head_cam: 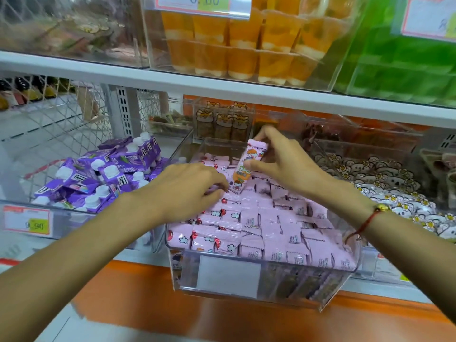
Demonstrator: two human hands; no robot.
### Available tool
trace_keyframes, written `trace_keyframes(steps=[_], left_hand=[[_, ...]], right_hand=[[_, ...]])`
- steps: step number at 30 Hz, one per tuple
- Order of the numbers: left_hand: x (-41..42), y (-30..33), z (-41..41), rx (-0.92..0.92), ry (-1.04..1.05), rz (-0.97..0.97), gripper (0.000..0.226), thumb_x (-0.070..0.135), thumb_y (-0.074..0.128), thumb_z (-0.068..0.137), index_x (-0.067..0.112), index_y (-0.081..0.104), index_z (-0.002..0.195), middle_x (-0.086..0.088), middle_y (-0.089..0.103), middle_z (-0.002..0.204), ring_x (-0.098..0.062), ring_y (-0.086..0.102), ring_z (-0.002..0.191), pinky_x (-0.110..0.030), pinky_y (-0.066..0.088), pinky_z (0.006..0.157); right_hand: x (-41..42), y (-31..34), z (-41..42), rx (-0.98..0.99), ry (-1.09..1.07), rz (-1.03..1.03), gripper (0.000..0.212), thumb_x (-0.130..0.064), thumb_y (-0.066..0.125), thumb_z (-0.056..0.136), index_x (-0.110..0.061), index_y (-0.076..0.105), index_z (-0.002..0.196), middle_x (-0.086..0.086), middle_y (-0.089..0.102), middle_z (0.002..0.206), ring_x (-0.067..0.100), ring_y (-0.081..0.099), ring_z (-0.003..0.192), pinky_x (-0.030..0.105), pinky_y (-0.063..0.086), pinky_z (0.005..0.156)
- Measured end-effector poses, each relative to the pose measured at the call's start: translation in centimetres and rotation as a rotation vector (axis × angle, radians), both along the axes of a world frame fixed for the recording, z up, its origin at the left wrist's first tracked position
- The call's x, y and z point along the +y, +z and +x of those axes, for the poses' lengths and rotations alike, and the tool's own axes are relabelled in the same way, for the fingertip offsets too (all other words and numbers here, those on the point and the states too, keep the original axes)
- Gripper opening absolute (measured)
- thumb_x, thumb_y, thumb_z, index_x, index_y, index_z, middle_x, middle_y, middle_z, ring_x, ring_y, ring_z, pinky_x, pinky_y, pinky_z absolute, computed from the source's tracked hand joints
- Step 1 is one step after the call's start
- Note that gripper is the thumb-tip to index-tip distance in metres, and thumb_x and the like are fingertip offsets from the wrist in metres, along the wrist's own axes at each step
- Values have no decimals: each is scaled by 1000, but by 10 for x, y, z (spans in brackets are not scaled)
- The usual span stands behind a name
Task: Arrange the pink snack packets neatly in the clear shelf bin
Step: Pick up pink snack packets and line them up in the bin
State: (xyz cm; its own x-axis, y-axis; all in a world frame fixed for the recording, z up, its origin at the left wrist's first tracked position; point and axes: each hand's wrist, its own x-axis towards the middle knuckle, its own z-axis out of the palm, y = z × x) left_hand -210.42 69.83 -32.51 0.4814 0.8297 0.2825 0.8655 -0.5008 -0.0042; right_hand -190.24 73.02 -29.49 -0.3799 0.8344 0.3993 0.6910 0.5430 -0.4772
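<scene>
From the head view, a clear bin (261,290) sits at the near edge of the shelf, packed with rows of pink packets (269,230) standing on edge. The near and middle rows look fairly even; the far end of the bin is looser, with a gap near its far wall.

The right hand (283,161) holds one packet (246,166) lifted above the far rows, tilted with its top leaning to the right. The step in hand looks like slotting this packet into a row. To do it well, I would turn it so its face matches its neighbours, lower it bottom edge first into a gap, and let the other hand hold the row apart so nothing gets crushed or tipped. A light push afterwards should square it with the rest.

The right hand pinches the packet: the thumb lies on its near face low down, and the fingers curl over its top end. The left hand (190,186) is to the left of it, fingers curled down onto the packets in the middle rows; whether it grips one or only presses on them I cannot tell, since the fingertips are blurred.
</scene>
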Motion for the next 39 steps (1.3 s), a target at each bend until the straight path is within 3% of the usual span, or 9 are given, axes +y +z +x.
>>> trace_keyframes(steps=[4,8,12,16,22,25,28,31,39], left_hand=[[1,-3,1,-20,28,32,35,37,41,97,35,46,131,12,52,129,-12,45,117,-34,47,79],[3,-4,2,-99,54,43,49,28,43,97,38,29,143,9,46,141,-17,45,124,-33,41,73],[15,3,7,62,26,-87,48,23,39,97,39,33,142,12,40,146,-17,40,129,-39,41,93],[26,6,13,206,16,-190,42,28,30,100,37,38,140,11,39,147,-18,35,131,-43,34,104],[30,13,15,255,48,-345,40,30,27,101,41,38,137,-5,49,129,-19,36,127,-39,39,96],[38,23,16,110,11,-438,36,22,38,99,34,53,129,-2,62,114,-12,52,105,-17,42,82],[54,25,18,-103,28,-375,29,15,48,95,29,62,117,5,63,121,-13,56,108,-31,45,91],[69,15,28,-44,84,-249,28,25,50,97,29,60,122,5,61,123,-15,56,108,-28,43,85],[83,8,37,-22,114,-222,19,36,62,88,29,66,105,13,59,92,-7,53,85,-24,36,67]], right_hand=[[5,-10,-20,-164,11,160,30,-20,78,76,-18,56,96,-1,57,97,16,58,80,33,52,71],[11,-37,-23,-175,-58,22,29,-20,73,82,-12,68,109,7,65,104,18,58,84,30,48,79],[7,-43,-11,-86,-18,-162,36,-13,58,91,-9,59,128,8,67,113,14,58,94,17,41,84],[3,-41,0,-238,3,-183,38,-19,46,98,-13,50,136,5,50,141,21,50,122,30,37,105],[-2,-47,12,-345,52,-245,41,-26,37,102,-13,45,140,4,42,146,19,35,134,33,27,112],[-3,-48,11,-284,-5,-161,41,-31,38,101,-17,45,138,4,43,144,21,37,131,34,32,107],[-6,-52,6,-295,-33,-83,48,-46,35,98,-32,32,145,0,28,154,21,27,138,40,25,112],[-5,-58,3,-450,-43,-183,50,-56,21,97,-45,20,146,-9,14,158,17,14,143,44,12,113],[-2,-55,-1,-503,-58,-205,50,-57,17,97,-43,29,144,-6,28,153,19,18,138,44,17,107]])
